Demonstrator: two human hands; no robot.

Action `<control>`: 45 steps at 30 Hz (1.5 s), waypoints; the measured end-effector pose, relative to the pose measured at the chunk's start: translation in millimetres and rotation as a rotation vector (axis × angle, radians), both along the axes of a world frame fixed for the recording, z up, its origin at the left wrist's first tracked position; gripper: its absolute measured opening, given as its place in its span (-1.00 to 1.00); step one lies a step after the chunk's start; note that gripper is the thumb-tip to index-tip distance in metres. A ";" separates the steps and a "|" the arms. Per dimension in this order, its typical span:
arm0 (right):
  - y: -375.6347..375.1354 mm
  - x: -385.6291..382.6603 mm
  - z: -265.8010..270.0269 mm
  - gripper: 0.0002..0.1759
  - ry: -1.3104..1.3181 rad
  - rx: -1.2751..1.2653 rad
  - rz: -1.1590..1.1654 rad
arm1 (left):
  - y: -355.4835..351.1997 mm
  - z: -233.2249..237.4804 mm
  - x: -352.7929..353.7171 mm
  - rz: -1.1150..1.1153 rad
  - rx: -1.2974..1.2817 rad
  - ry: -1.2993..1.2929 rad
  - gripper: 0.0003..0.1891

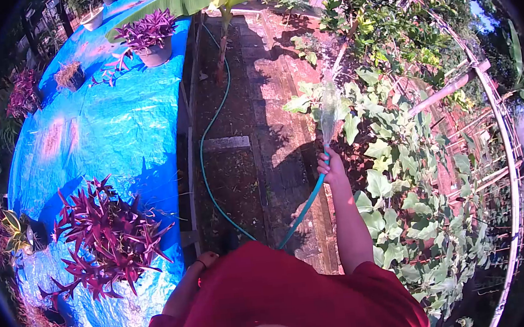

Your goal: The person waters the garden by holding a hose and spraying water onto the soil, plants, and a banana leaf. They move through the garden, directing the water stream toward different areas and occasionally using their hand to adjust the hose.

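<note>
- Head view: right hand [333, 165] wrapped around the green hose [304, 213], centre of frame, water [330, 111] spraying beside leafy plants [378, 184].
- Left hand [207, 259], lower left of centre: cannot tell its grip.

No text, label, brand, number or sign can be read: no lettering can be made out on the green garden hose [307, 207], the blue tarpaulin [127, 119], the plant pot [156, 53] or the red shirt [254, 289].

We've got a blue tarp [127, 113] with purple plants [114, 235] sitting on it, plus some poles [511, 163] over on the right.
</note>
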State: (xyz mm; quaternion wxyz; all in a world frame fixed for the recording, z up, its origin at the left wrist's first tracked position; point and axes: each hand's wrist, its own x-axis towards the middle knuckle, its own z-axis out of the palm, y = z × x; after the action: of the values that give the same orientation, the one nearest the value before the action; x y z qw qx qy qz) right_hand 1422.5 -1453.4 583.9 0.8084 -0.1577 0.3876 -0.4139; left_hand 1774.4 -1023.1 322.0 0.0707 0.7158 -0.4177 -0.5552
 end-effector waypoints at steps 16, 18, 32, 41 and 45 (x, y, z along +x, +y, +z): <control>-1.1 5.5 -2.6 -0.77 -0.010 -0.036 -0.008 | 2.1 -17.9 9.8 -0.019 -0.037 -0.010 -0.55; -2.3 6.5 -1.3 -0.78 -0.002 -0.038 -0.007 | 2.8 -20.2 10.0 -0.021 -0.036 -0.002 -0.56; 2.6 8.1 4.5 -0.78 -0.040 -0.082 0.045 | 2.8 -5.9 7.5 0.028 -0.036 0.000 -0.58; 12.3 -1.3 -2.8 -0.89 -0.035 -0.055 0.042 | 4.0 1.7 2.6 0.030 -0.044 0.011 -0.59; 19.3 -5.1 -8.5 -0.85 -0.058 -0.027 0.042 | 5.0 5.2 -2.6 0.050 -0.084 -0.019 -0.60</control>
State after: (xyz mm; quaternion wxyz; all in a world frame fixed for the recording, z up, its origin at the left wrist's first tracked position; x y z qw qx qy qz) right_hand 1417.3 -1434.1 575.4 0.8256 -0.1645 0.3551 -0.4065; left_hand 1771.8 -1018.1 327.2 0.1106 0.7276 -0.4236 -0.5282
